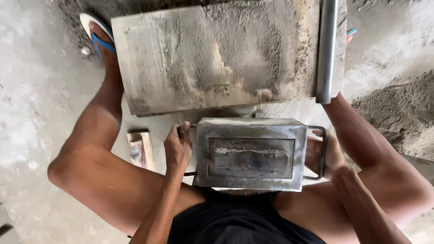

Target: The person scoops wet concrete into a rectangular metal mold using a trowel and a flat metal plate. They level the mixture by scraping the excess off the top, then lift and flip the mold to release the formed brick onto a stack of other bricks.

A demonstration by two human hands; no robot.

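Far left, my left foot in a blue-strapped sandal (97,34) sits on the dusty concrete floor (31,90), knee bent outward. Just inside the left thigh, a small wooden block (141,149) lies flat on the floor.

My left hand (177,149) comes next: fingers curled tight together around the left wire handle (190,129) of the metal mould box (251,154), thumb over the top.

The mould box sits between my knees, close against my body, open face up. It is a grey, cement-crusted rectangular steel box with a recessed inner panel. Directly beyond it lies a large flat board (212,58), coated in grey sand and cement dust, tilted slightly in view.

On the board's right edge rests a grey metal pipe (326,49), running away from me.

My right hand (323,156) grips the box's right handle (322,151); fingers wrap it from behind, mostly hidden by the box wall.

Far right, a heap of damp sand mix (402,113).
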